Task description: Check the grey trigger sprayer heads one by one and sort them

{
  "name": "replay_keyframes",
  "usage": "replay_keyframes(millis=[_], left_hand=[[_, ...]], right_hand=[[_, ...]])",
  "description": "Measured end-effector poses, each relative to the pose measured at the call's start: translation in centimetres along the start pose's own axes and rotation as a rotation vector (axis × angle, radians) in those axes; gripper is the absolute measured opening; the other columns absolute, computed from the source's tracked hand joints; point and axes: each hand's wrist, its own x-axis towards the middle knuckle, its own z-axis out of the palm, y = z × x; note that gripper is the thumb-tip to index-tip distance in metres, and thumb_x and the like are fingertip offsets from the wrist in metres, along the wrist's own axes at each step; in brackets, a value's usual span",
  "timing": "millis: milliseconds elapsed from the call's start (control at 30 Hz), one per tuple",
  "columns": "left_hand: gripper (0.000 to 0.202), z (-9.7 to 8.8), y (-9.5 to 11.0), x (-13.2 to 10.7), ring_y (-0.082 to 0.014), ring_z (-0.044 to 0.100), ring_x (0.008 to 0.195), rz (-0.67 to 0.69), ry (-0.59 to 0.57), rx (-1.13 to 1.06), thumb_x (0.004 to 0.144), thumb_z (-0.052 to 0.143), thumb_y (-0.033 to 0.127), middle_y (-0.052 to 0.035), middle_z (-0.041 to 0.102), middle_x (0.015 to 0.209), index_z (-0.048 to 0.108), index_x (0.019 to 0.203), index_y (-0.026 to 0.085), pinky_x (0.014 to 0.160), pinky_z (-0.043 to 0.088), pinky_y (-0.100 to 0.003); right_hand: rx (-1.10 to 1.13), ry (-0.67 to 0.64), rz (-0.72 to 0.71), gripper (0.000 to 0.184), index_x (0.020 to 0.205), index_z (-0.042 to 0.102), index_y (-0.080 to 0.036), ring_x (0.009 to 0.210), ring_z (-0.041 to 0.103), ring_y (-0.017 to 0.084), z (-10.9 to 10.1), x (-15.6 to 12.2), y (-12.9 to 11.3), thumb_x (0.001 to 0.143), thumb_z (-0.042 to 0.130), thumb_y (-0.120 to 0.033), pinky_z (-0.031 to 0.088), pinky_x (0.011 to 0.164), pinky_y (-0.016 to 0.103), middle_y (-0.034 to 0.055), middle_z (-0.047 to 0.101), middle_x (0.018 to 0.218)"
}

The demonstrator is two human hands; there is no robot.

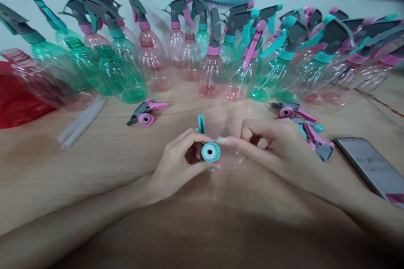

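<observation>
My left hand point(181, 155) is closed round a teal spray-trigger head point(210, 150), its round white-centred collar turned toward me and its lever sticking up behind. My right hand point(271, 147) sits just to the right, index finger stretched out so the fingertip touches the collar; the other fingers are curled, and I cannot make out anything in them. Both forearms rest on the wooden table point(110, 164).
Several pink and green spray bottles point(211, 67) with grey trigger heads stand in an arc across the back. A loose pink-and-grey trigger head point(145, 114) lies left of centre, more point(303, 124) lie behind my right hand. White tubes point(82, 122), a red bag point(15, 101), a phone point(369, 164).
</observation>
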Motion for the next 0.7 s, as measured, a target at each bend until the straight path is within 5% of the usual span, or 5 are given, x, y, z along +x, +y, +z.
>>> replay_keyframes(millis=[200, 367, 567, 700], left_hand=[[0.033, -0.3, 0.6, 0.2, -0.0131, 0.057, 0.074, 0.017, -0.030, 0.042, 0.070, 0.076, 0.029, -0.0011, 0.060, 0.086, 0.062, 0.099, 0.020, 0.064, 0.046, -0.024], [0.034, -0.2, 0.4, 0.0, -0.0132, 0.058, 0.076, 0.048, -0.037, 0.067, 0.072, 0.074, 0.029, -0.0016, 0.061, 0.089, 0.063, 0.103, 0.021, 0.066, 0.048, -0.024], [0.034, -0.2, 0.2, -0.1, -0.0166, 0.061, 0.085, 0.067, -0.014, 0.132, 0.076, 0.070, 0.032, -0.0030, 0.064, 0.097, 0.062, 0.107, 0.023, 0.073, 0.050, -0.027], [0.029, 0.0, 0.4, 0.1, -0.0176, 0.062, 0.085, 0.061, -0.020, 0.168, 0.078, 0.068, 0.028, -0.0038, 0.066, 0.097, 0.062, 0.105, 0.021, 0.074, 0.051, -0.028]], right_hand=[[-0.096, -0.180, -0.024, 0.049, 0.055, 0.048, -0.019, 0.045, 0.044, 0.009, 0.5, -0.5, 0.2, 0.095, 0.024, -0.033, 0.028, 0.051, 0.027, -0.0022, 0.047, 0.047], [0.013, -0.107, -0.144, 0.024, 0.091, 0.052, -0.016, 0.050, 0.044, 0.012, 0.4, -1.1, 0.5, 0.086, 0.029, -0.022, 0.031, 0.052, 0.028, -0.0030, 0.052, 0.061], [0.044, -0.125, -0.239, 0.047, 0.133, 0.042, -0.010, 0.054, 0.055, 0.013, 0.3, -1.0, 0.0, 0.089, 0.028, -0.019, 0.042, 0.057, 0.026, -0.0028, 0.058, 0.059], [-0.020, -0.159, -0.238, 0.053, 0.135, 0.042, -0.005, 0.057, 0.058, 0.016, -0.1, -1.8, 0.0, 0.089, 0.023, -0.021, 0.042, 0.058, 0.031, 0.0033, 0.066, 0.067]])
